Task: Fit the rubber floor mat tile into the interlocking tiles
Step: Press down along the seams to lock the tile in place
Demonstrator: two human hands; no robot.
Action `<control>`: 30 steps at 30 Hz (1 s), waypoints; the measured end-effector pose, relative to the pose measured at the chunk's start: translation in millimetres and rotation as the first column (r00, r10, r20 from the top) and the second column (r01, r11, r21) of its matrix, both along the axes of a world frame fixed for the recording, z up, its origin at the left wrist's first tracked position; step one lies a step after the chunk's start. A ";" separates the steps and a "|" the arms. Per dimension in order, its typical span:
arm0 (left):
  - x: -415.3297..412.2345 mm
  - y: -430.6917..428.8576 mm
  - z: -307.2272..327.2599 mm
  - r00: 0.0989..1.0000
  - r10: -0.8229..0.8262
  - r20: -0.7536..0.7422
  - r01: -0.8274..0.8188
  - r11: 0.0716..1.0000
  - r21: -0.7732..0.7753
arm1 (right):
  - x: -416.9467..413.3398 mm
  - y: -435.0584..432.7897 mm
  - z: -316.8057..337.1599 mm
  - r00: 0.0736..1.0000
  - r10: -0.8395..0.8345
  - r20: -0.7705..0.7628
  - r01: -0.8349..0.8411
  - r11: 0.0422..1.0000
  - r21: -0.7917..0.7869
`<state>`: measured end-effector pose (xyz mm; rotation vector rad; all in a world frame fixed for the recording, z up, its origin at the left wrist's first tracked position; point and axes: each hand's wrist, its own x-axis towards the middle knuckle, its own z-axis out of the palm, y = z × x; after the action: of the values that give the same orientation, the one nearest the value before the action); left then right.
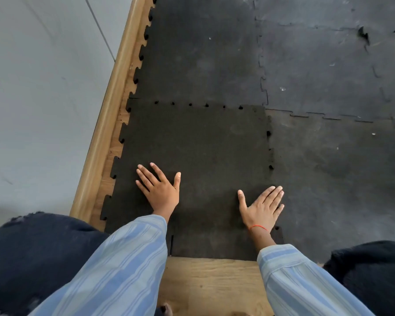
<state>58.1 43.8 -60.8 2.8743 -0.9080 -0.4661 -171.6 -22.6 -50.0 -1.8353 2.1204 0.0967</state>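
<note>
Both palms flat on the mat tile (198, 142), centre frame.
I see the left hand (160, 190) and right hand (262, 208) with fingers spread open, gripping nothing, pressing its near half beside the laid tiles (324, 65).

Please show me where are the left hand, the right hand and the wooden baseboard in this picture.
left hand (160, 193): head view, on the back of the hand, flat on the tile.
right hand (261, 207): head view, on the back of the hand, flat on the tile.
baseboard (105, 124): head view, on its rounded wooden face beside the wall.

Matt, grainy black rubber tile (198, 142) lies on a smooth, pale wood floor (210, 283).
</note>
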 end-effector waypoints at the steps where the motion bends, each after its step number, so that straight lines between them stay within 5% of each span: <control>1: -0.2 -0.1 -1.2 1.000 0.001 0.006 -0.001 1.000 -0.003 | 0.2 -0.4 -0.8 1.000 0.001 0.001 -0.001 1.000 0.012; 9: -9.7 -15.6 1.3 1.000 0.010 -0.022 -0.010 1.000 0.006 | -8.4 -2.4 -0.6 1.000 0.027 -0.002 -0.027 0.998 0.058; 17: -92.8 -16.3 -6.8 0.886 -0.459 0.064 0.462 0.884 -0.066 | -20.9 59.5 -12.5 0.992 -0.118 -0.036 0.114 0.989 -0.097; 30: -99.1 -17.7 -7.7 0.870 -0.490 0.050 0.490 0.872 0.013 | -9.3 -7.8 -15.6 1.000 -0.011 0.012 0.012 0.998 -0.059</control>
<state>-41.0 26.2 -68.6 2.6390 -1.6585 -0.4243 -180.9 -30.4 -65.7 -1.8516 2.1474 0.0216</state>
